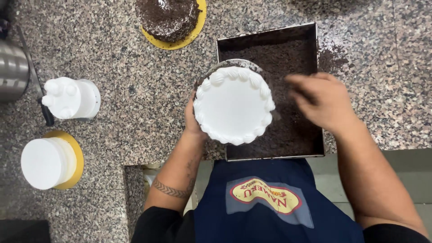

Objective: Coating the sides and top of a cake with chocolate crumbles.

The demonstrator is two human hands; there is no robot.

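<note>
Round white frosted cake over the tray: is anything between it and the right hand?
Nothing visible. The round white frosted cake is held up by the left hand over the square metal tray of chocolate crumbs; the right hand, blurred, is just beside it.

We see a counter (135, 90) of speckled polished granite. The tray (315, 90) looks like thin metal, its floor matt with rough dark crumbs (288, 58). The cake (233, 105) wears smooth, soft-sheened white cream. Our apron (270, 202) is plain matt cloth.

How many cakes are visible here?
4: a white piped cake over the tray, a chocolate-coated cake at top, a plain white cake and another piped one at left.
</note>
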